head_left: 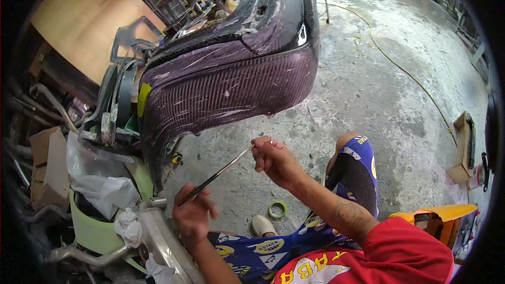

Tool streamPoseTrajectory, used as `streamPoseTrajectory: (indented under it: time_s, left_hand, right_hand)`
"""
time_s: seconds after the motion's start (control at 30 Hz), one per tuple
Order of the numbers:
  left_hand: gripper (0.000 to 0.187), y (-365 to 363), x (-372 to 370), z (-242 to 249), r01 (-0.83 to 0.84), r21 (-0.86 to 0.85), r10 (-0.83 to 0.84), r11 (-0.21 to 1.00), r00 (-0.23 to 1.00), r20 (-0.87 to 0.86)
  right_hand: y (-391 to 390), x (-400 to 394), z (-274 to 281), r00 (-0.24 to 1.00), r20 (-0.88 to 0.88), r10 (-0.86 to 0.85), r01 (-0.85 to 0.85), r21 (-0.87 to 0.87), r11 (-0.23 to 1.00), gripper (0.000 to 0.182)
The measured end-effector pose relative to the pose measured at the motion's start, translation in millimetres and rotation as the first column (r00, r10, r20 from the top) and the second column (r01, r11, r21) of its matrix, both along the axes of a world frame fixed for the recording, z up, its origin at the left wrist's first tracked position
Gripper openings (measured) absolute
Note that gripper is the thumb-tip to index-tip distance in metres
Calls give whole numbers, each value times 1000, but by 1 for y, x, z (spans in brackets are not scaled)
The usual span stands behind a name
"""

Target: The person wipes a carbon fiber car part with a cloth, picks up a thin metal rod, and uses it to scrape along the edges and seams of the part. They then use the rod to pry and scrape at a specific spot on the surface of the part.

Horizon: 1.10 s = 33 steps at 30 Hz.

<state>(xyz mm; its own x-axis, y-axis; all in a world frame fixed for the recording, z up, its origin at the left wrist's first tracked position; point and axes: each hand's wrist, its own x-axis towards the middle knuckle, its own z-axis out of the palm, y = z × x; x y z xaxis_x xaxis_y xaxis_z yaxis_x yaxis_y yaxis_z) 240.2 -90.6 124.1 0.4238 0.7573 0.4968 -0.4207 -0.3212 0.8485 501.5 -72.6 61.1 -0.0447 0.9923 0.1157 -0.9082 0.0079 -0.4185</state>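
Observation:
A slim, straight tool (pixel 223 171), dark at one end and shiny silver at the other, slants between my two hands; its exact kind does not show. Its dark end lies in my left hand (pixel 194 213), whose fingers are partly curled and a little blurred. My right hand (pixel 273 160) pinches the silver tip, higher and farther right. Beyond both hands stands a large dark, carbon-patterned vehicle bumper (pixel 226 89) with whitish streaks and a strip of yellow-green tape (pixel 143 100) on its left edge.
A green tape roll (pixel 277 209) lies on the concrete floor (pixel 357 110) near my shoe (pixel 262 226). Metal exhaust parts (pixel 163 239), a pale green panel (pixel 97 231) and plastic sheeting (pixel 100 179) crowd the left. A yellow hose (pixel 405 71) and cardboard box (pixel 462 150) are on the right.

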Motion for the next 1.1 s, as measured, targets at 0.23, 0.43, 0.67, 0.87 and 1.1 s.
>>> streamPoseTrajectory:
  time_s: [0.23, 0.43, 0.67, 0.87, 1.1]
  left_hand:
    - [30, 9, 73, 4, -391, 100, 401, 915, 908, -123]
    - [30, 21, 79, 68, -509, 262, 505, 820, 859, 90]
    - [24, 47, 133, 112, -503, 543, 513, 672, 846, 148]
    - [24, 47, 123, 90, -519, 468, 532, 715, 839, 118]
    - [38, 9, 72, 39, -532, 360, 640, 767, 673, -370]
  right_hand:
    - [-13, -22, 4, 996, 52, 71, -74, 72, 995, 25]
    - [-2, 12, 17, 976, 173, -134, 106, 161, 981, 31]
    - [17, 19, 50, 919, 251, -303, 278, 132, 951, 55]
    - [31, 10, 87, 956, 64, -285, 266, 208, 941, 22]
    - [35, 11, 46, 976, 88, -197, 157, 335, 929, 19]
